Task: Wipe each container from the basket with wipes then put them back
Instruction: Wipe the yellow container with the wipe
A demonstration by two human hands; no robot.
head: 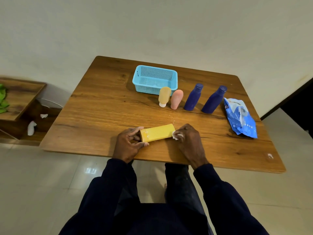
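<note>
A yellow rectangular container [158, 132] lies on its side near the table's front edge. My left hand [129, 143] grips its left end between fingers and thumb. My right hand [188, 140] holds a crumpled white wipe [176, 135] against the container's right end. The blue mesh basket [155, 79] stands at the back of the table with nothing visible inside. In front of it stand an orange tube [164, 96] and a pink tube [176, 99], both cap down. Two dark blue bottles [193, 97] [214, 100] stand to their right.
A blue pack of wipes [240, 118] lies at the right of the wooden table [101, 106]. On the left, a low wooden shelf [20, 99] holds something green, and white crumpled wipes [31, 128] lie below it. The floor is tiled.
</note>
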